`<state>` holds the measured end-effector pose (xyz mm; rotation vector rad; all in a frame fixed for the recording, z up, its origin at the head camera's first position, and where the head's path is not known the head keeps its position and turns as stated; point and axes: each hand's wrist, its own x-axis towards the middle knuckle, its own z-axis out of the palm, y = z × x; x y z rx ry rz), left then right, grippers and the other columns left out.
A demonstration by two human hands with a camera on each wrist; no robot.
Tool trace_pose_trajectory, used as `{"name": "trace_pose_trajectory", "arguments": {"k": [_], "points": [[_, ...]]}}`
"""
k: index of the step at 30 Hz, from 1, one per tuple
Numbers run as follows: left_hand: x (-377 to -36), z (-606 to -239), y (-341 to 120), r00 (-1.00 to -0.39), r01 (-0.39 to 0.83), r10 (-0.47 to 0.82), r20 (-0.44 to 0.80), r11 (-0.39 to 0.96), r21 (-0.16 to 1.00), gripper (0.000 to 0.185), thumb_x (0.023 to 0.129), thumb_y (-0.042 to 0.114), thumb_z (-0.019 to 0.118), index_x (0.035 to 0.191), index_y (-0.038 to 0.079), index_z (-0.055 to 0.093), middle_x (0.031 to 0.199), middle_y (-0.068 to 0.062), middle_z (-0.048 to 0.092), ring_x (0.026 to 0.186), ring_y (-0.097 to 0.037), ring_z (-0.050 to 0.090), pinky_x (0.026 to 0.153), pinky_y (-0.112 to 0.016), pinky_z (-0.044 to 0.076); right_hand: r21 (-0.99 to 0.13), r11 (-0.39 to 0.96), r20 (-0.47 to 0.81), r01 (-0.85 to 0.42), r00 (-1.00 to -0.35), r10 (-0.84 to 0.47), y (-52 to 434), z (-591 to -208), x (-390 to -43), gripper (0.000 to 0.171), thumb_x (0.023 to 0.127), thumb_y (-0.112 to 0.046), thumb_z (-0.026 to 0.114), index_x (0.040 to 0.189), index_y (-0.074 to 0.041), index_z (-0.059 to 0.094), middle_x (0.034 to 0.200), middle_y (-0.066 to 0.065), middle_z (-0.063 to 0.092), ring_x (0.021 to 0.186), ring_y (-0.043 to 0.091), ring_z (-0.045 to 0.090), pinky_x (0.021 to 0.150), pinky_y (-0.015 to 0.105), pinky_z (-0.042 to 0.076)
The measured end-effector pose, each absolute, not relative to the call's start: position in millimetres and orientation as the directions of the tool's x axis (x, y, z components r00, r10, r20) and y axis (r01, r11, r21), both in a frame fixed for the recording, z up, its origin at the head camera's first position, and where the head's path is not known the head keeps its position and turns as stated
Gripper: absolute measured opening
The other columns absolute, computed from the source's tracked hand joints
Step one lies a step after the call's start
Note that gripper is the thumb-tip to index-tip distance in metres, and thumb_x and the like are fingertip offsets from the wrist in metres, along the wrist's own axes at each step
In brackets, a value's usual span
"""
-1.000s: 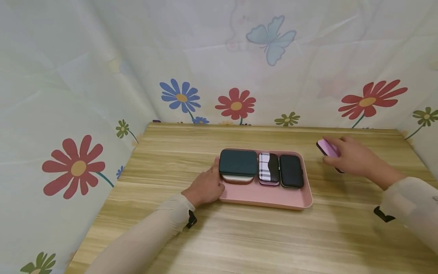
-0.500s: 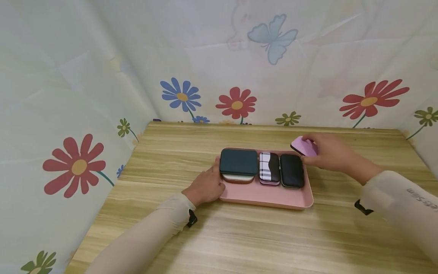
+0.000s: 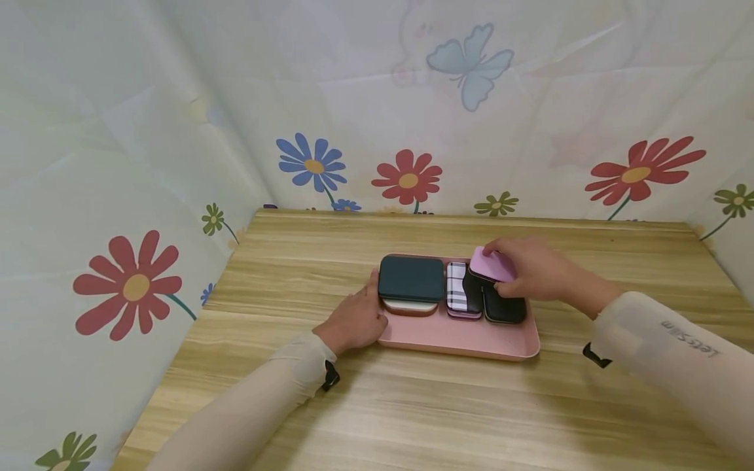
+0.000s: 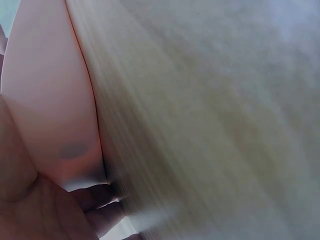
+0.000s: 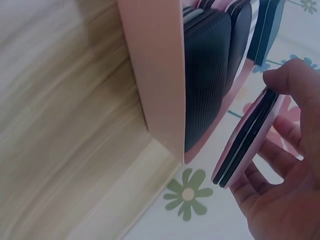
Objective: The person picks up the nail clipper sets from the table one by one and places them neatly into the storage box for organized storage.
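**Three cases sit in the tray, and a fourth hangs over them**

You are in the placing step. Your right hand (image 3: 533, 275) pinches the pink case (image 3: 492, 265), thumb on one edge and fingers curled round the other, and holds it in the air above the black case (image 3: 503, 307) and the plaid case (image 3: 461, 297), toward the 1 o'clock corner of the pink tray (image 3: 459, 340). Your left hand (image 3: 353, 320) rests against the tray's 9 o'clock rim, fingers fairly straight and gripping nothing, just beside the dark green case (image 3: 410, 279), which lies on a lighter one.

To my eye the row is full, so the next move calls for a choice: lay the pink case flat on a neighbour, or find bare tray toward 6 o'clock.

Only the head view shows the whole layout on the wooden surface (image 3: 412, 405). Your right wrist view adds what it cannot: the pink case (image 5: 247, 137) edge-on, with a dark seam through its middle, clear of the tray wall (image 5: 155, 75) and touching nothing else. Your left wrist view is blurred, showing fingertips (image 4: 95, 200) by the tray.
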<state>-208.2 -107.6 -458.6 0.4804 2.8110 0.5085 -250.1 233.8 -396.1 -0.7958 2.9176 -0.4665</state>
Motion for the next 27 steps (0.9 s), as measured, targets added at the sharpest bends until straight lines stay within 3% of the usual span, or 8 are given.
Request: {"name": "trace_pose_trajectory", "arguments": {"k": [6, 12, 27], "points": [[-211.0, -463.2, -108.0, -0.915, 0.261, 0.352, -0.198, 0.89, 0.374, 0.085, 0.096, 0.027, 0.045, 0.16, 0.001, -0.005, 0.163, -0.014, 0.028, 0.147, -0.026, 0.035, 0.118, -0.052, 0.029, -0.348, 0.805, -0.052, -0.481, -0.847, -0.529, 222.8, -401.3, -247.1, 0.056, 0.079, -0.02, 0.079, 0.132, -0.016, 0.061, 0.13, 0.01, 0.063, 0.111, 0.032, 0.053, 0.093, 0.05, 0.049], [-215.6, -472.6, -109.0, -0.916, 0.26, 0.346, -0.204, 0.899, 0.353, 0.086, 0.096, 0.029, 0.044, 0.16, 0.004, -0.008, 0.164, -0.012, 0.026, 0.148, -0.023, 0.033, 0.119, -0.05, 0.028, -0.343, 0.796, -0.067, -0.498, -0.833, -0.549, 216.9, -408.9, -244.8, 0.055, 0.08, -0.02, 0.08, 0.132, -0.016, 0.061, 0.13, 0.006, 0.064, 0.111, 0.031, 0.053, 0.094, 0.051, 0.048], [-212.7, -468.7, -108.9, -0.913, 0.278, 0.365, -0.182, 0.884, 0.376, 0.085, 0.096, 0.028, 0.044, 0.159, 0.001, -0.006, 0.164, -0.015, 0.025, 0.148, -0.025, 0.034, 0.119, -0.048, 0.029, -0.362, 0.766, -0.056, -0.531, -0.808, -0.586, 221.5, -427.2, -244.0, 0.056, 0.083, -0.019, 0.076, 0.136, -0.016, 0.058, 0.142, 0.013, 0.056, 0.123, 0.037, 0.051, 0.103, 0.056, 0.043]]}}
